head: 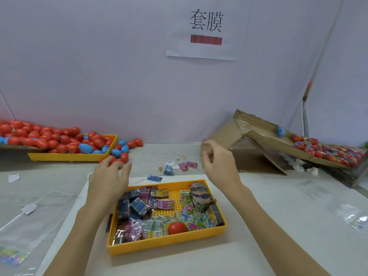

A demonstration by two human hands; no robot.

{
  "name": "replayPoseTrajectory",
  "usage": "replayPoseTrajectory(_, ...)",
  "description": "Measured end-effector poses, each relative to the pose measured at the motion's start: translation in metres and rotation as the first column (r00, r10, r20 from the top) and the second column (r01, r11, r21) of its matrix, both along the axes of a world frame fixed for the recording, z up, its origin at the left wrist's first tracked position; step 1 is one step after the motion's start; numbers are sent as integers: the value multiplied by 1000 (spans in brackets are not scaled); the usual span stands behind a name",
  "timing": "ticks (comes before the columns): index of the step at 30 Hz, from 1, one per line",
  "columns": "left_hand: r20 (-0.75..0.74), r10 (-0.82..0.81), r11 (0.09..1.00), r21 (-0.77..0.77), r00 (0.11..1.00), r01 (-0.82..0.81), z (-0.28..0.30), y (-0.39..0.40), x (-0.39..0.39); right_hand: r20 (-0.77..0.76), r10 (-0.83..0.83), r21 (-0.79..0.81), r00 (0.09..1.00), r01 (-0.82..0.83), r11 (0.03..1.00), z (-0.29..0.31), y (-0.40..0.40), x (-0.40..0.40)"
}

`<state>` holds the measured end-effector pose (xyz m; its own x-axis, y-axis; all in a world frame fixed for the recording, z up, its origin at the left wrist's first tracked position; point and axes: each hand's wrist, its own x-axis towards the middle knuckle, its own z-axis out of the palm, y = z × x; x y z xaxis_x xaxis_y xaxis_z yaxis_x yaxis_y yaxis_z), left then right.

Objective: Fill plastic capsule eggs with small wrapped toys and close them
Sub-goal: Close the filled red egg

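A yellow tray [159, 247] in front of me holds several small wrapped toys [139, 208] and one red egg half [177, 228]. My left hand [109, 176] reaches forward over loose red capsule eggs [123, 157] on the table, its fingers spread and touching them. My right hand [219, 162] hovers in the air beyond the tray, fingers loosely curled, with nothing seen in it. A second yellow tray [69, 156] at the back left is heaped with red and blue eggs [85, 147]. A blue egg [280, 131] lies on the cardboard chute.
A cardboard chute [268, 140] slopes down to the right, with several wrapped eggs [328, 152] at its low end. Loose toy packets [169, 169] and a rubber band [184, 156] lie past the near tray. Clear plastic bags [354, 218] lie at both sides. A paper sign [206, 28] hangs on the wall.
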<state>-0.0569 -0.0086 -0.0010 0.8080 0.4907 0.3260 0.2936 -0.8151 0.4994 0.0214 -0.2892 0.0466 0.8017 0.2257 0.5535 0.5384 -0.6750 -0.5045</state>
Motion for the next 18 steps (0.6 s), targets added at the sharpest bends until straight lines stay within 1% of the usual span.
replayPoseTrajectory(3, -133, 13, 1000, -21, 991, -16, -11, 19, -1, -99, 75, 70, 992, -68, 995, -23, 9, -18)
replayPoseTrajectory(5, -179, -9, 998, -64, 984, -2, -17, 24, 3, -145, 107, 91, 984, -94, 991, -31, 12, -24)
replayPoseTrajectory(7, -174, -9, 997, -82, 985, -5, -23, 27, 9, -161, 143, 100, 977, -128, 987, -34, 14, -30)
replayPoseTrajectory(8, -136, 3, 997, -71, 991, -13, -26, 28, 11, -159, 160, 98, 974, -146, 984, -34, 16, -33)
replayPoseTrajectory(10, -12, 30, 1000, 10, 999, -30, -32, 32, 11, -144, 186, 66, 972, -178, 982, -34, 19, -39)
replayPoseTrajectory(11, 28, 17, 999, 51, 999, -18, -34, 34, 11, -141, 196, 51, 970, -191, 980, -34, 20, -42)
replayPoseTrajectory(12, 18, -18, 997, 81, 1000, 17, -37, 37, 12, -141, 208, 42, 968, -204, 978, -35, 22, -43)
replayPoseTrajectory(13, -38, -68, 990, 118, 997, 72, -38, 40, 13, -142, 220, 36, 965, -217, 976, -35, 23, -45)
replayPoseTrajectory(15, -195, -159, 958, 205, 968, 199, -41, 43, 16, -141, 244, 25, 959, -243, 970, -35, 25, -46)
replayPoseTrajectory(16, -234, -192, 940, 234, 953, 247, -42, 43, 18, -140, 256, 24, 956, -256, 966, -35, 25, -47)
replayPoseTrajectory(18, -229, -215, 929, 253, 949, 271, -42, 42, 20, -138, 272, 24, 952, -272, 962, -34, 25, -48)
